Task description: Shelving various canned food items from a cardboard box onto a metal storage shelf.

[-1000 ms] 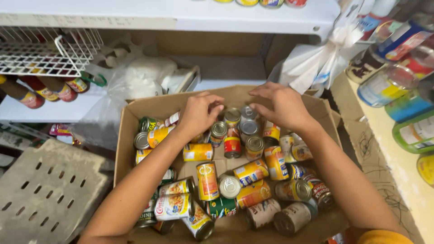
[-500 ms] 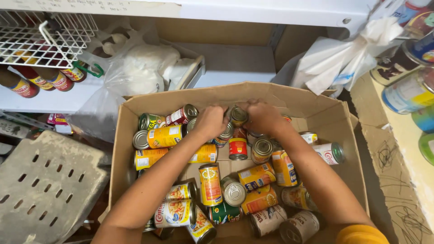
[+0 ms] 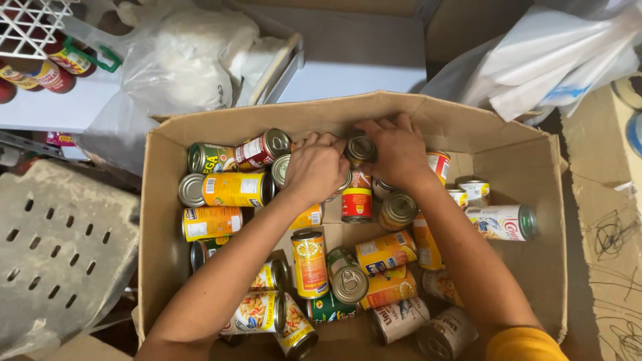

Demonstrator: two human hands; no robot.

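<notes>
Cans (image 3: 309, 262), roughly twenty-five, under two hands (image 3: 354, 160)

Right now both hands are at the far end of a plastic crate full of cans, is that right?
Not quite: the head view shows a cardboard box, not a plastic crate. Both the left hand and right hand are at its far end among the cans.

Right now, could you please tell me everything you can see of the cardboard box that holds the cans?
The cardboard box is plain brown corrugated card, open at the top, its flaps folded outward and its edges worn. It stands between a grey perforated crate and white plastic bags. Inside lie many tins, most on their sides, a few upright, with bare card floor showing near the middle. Both forearms reach in over the near edge; the left hand and right hand meet at a small can near the far wall.
</notes>
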